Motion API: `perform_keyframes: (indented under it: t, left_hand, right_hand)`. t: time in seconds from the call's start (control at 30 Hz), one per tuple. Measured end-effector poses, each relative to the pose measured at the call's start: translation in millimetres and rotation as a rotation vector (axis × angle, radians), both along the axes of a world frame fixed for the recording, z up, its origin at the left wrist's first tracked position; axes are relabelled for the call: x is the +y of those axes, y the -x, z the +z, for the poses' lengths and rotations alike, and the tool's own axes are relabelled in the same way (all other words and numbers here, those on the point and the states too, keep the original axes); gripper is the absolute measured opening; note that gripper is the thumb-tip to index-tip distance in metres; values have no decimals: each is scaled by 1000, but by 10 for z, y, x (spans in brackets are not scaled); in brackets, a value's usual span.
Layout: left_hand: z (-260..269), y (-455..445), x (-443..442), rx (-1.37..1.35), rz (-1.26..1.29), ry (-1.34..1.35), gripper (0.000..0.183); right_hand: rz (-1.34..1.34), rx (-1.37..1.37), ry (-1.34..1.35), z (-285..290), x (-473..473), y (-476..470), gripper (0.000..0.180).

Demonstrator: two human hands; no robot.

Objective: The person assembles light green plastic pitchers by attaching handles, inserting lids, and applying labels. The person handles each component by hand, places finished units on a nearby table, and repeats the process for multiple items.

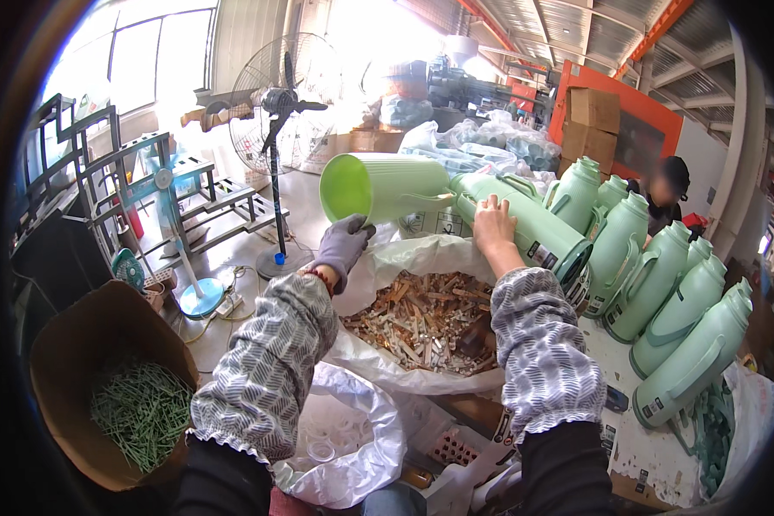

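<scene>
My left hand (346, 245), in a grey glove, has its fingers at the lower rim of a pale green plastic flask casing (393, 188), which lies sideways with its open end to the left. My bare right hand (494, 224) grips the handle side of a green vacuum flask (529, 222) tilted on its side, its dark base toward the lower right. The casing's narrow end meets this flask's upper part. Below both hands, an open white woven sack (419, 380) holds many brownish and whitish strips and fragments (419, 316).
Several upright green flasks (661, 280) stand on a worktable (651, 451) at right. A cardboard box (58, 380) of thin green pieces is at lower left, beside a white bag (342, 480) of clear rings. A pedestal fan (274, 155) stands ahead; a person (664, 187) is behind the flasks.
</scene>
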State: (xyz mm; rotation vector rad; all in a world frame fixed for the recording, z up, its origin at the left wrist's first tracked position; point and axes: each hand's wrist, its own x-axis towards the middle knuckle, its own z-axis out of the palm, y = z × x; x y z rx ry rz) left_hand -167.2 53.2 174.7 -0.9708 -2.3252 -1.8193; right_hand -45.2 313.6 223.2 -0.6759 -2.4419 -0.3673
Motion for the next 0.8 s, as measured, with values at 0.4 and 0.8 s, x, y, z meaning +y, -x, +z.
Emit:
perform_keyframes:
  t: [0.4,0.8]
  left_hand:
    - [501,15,119,-28,-645,292,67]
    - [-299,-15,592,757,-48,185,14]
  right_hand:
    - [63,-71,499,906,1646,-576,43]
    - [-68,-238,745,1220,2826,27,24]
